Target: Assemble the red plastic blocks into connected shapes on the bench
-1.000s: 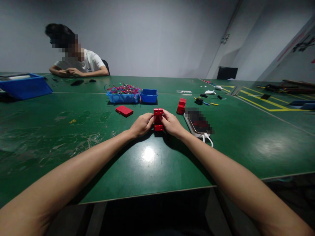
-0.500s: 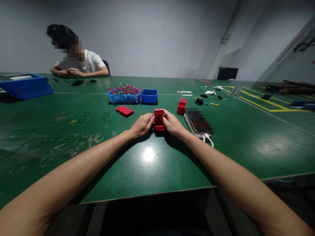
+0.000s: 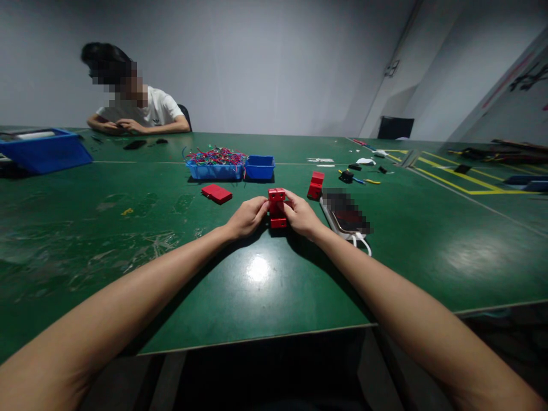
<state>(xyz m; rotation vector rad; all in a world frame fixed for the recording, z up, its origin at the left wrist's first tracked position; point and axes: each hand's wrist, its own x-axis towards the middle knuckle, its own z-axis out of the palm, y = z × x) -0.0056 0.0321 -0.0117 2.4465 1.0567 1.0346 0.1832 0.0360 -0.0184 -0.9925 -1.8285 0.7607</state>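
Observation:
Between my two hands stands a shiny red block [image 3: 277,209] with small holes in its upper and lower ends. My left hand [image 3: 248,218] grips its left side, fingers closed. On the other side my right hand [image 3: 301,214] is closed on the same block, the thumb lying across its face. The far side of the block is hidden from me. A second red block [image 3: 315,186], stepped in shape, sits on the table beyond my right hand. To the left, past my left hand, a flat red piece [image 3: 217,193] lies on the table.
A blue bin of coloured wires [image 3: 216,171] stands beside a smaller blue bin [image 3: 260,168]. Right of my hands lies a phone [image 3: 346,212] with a white cable. Pliers [image 3: 363,181] lie farther off. A person [image 3: 149,111] sits across the table, near a large blue bin [image 3: 47,155].
Hardly anything differs. The red block's top has shifted very slightly in my hands, while both hands keep their grip and place.

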